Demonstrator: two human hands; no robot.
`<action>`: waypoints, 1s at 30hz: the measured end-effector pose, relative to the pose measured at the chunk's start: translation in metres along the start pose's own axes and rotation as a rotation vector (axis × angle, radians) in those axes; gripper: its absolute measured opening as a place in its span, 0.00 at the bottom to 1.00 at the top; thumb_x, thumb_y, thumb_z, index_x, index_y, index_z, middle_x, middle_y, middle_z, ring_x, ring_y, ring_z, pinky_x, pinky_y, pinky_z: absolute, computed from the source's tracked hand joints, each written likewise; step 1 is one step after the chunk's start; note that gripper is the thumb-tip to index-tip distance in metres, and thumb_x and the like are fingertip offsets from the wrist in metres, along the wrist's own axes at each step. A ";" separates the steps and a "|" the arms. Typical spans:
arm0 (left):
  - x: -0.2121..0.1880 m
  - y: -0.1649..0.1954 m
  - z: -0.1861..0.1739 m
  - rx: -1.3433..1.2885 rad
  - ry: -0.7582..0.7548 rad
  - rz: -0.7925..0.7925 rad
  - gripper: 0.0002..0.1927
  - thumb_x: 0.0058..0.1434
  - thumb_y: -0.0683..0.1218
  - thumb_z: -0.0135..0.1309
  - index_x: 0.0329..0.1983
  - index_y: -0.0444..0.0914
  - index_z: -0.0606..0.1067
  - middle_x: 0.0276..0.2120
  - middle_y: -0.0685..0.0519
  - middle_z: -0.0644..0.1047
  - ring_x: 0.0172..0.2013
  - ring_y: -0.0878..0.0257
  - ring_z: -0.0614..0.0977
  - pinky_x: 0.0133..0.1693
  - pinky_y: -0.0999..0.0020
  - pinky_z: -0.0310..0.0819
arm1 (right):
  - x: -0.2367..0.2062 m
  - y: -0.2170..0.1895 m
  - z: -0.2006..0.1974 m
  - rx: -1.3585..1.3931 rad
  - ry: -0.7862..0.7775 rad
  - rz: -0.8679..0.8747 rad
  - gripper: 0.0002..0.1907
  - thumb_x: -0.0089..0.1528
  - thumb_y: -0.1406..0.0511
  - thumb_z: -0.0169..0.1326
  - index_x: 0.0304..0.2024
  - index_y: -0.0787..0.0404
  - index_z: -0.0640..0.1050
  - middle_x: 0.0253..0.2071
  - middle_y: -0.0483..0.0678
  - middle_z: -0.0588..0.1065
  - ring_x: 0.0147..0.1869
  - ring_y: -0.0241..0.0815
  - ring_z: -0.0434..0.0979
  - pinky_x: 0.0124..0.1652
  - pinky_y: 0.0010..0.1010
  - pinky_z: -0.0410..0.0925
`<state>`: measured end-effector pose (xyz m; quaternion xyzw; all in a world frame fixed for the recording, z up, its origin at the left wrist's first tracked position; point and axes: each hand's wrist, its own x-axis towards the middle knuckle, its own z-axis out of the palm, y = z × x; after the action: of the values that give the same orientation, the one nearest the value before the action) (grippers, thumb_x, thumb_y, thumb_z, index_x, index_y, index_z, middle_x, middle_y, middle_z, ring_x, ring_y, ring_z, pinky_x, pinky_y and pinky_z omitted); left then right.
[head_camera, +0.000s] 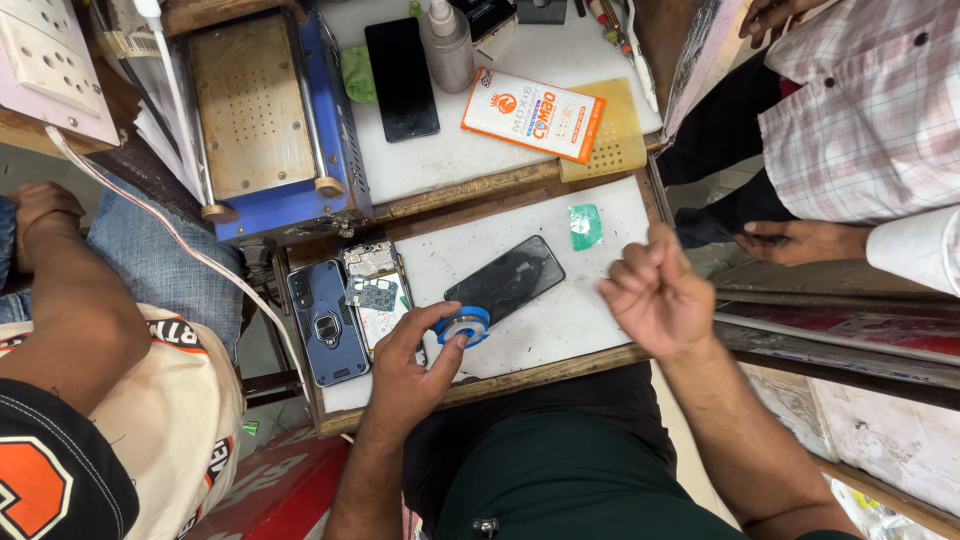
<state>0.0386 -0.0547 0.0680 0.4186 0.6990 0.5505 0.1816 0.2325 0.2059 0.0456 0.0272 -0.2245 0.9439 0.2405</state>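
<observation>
My left hand (410, 365) grips a small blue roll of tape (464, 326) at the near edge of the white work board (560, 320). A black phone screen (505, 279) lies flat on the board, just beyond the roll. My right hand (655, 292) hovers at the board's right edge with its fingers pinched together; whether it holds a tape end is too small to tell. Left of my left hand lie an opened phone with bare circuit board (375, 290) and a dark blue phone case with a ring holder (326, 322).
A blue heating machine with a metal plate (265, 110) stands at the back left. Behind it lie a black phone (401, 78), a spray bottle (446, 45), an orange box (533, 113), a yellow mat (618, 135) and a green film piece (585, 226). People sit at left and right.
</observation>
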 end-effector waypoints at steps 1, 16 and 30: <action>0.000 -0.001 -0.001 0.000 0.001 0.009 0.19 0.60 0.39 0.62 0.55 0.36 0.76 0.47 0.44 0.82 0.48 0.57 0.85 0.50 0.66 0.80 | -0.004 -0.007 -0.009 0.103 -0.006 -0.012 0.07 0.74 0.64 0.52 0.45 0.60 0.77 0.36 0.47 0.77 0.32 0.33 0.73 0.40 0.28 0.72; 0.004 -0.001 -0.005 0.011 -0.011 -0.006 0.18 0.61 0.41 0.63 0.54 0.36 0.76 0.43 0.46 0.82 0.45 0.59 0.86 0.46 0.66 0.82 | -0.122 -0.135 0.010 -2.462 0.793 0.885 0.24 0.66 0.52 0.56 0.65 0.44 0.77 0.40 0.53 0.83 0.40 0.48 0.83 0.46 0.43 0.74; -0.004 0.022 0.035 -0.254 0.261 -0.073 0.22 0.62 0.38 0.60 0.58 0.32 0.70 0.47 0.45 0.80 0.47 0.61 0.82 0.50 0.67 0.78 | -0.005 0.061 0.071 -1.645 0.106 -0.135 0.04 0.61 0.74 0.62 0.38 0.62 0.82 0.37 0.48 0.83 0.41 0.37 0.85 0.40 0.26 0.77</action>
<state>0.0741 -0.0351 0.0758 0.2915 0.6562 0.6772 0.1607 0.2049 0.1247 0.0836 -0.1886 -0.8298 0.4619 0.2500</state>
